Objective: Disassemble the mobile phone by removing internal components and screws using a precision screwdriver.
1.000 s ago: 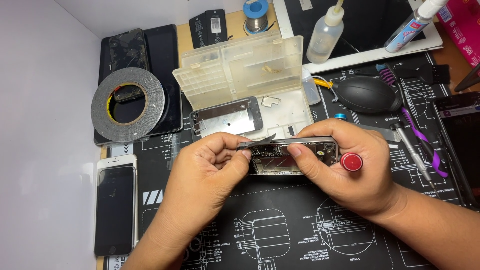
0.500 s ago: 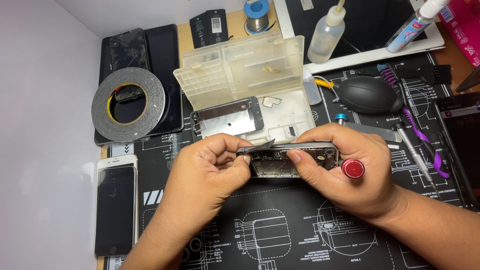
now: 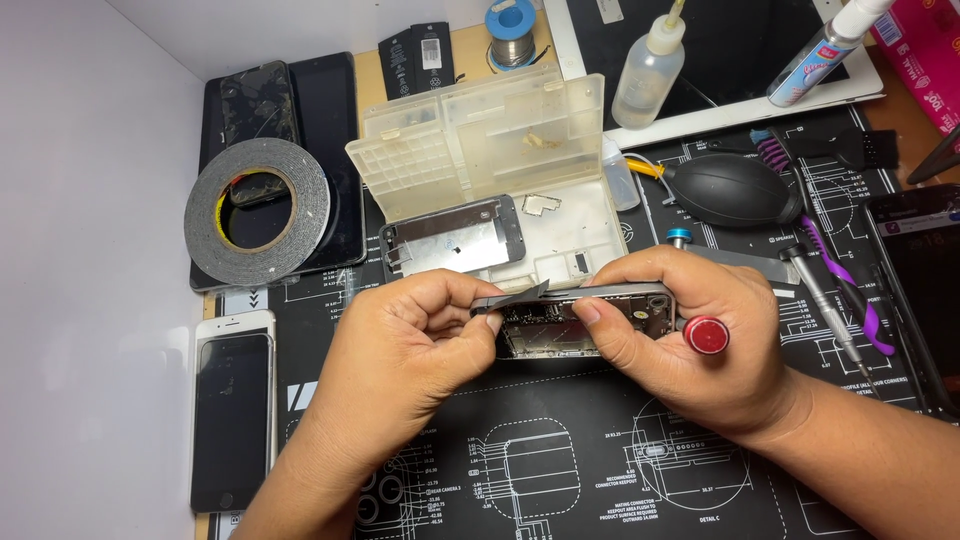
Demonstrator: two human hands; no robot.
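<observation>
So there's one opened-up phone body (image 3: 560, 330), held on its edge just above the black work mat (image 3: 560, 470), right in the middle of the table. It's a slim dark frame with the back off, and you can see silvery metal shields and small parts inside. The left hand (image 3: 400, 350) has its fingers (image 3: 470, 300) pinched tight on a thin grey pry blade (image 3: 522, 296) that lies along the top edge of the frame. The right hand (image 3: 700, 340) wraps its fingers (image 3: 610, 325) closed around the other end of the phone, and a red-capped screwdriver (image 3: 706, 335) is tucked in that same grip. Just behind the hands sits one clear parts box (image 3: 480, 140) with its lid up, and a detached phone panel (image 3: 455, 240) lies across its tray. Off to the left is one big roll of grey tape (image 3: 257, 210) on top of two dark phones, plus one white phone (image 3: 232, 410) face up near the mat's edge. To the right I count one black rubber air blower (image 3: 730, 190), a purple-handled tool (image 3: 840, 270) and a grey screwdriver (image 3: 820, 300). Further back there's one small squeeze bottle (image 3: 648, 75), a spray bottle (image 3: 825, 50) and a spool of solder (image 3: 512, 20).
</observation>
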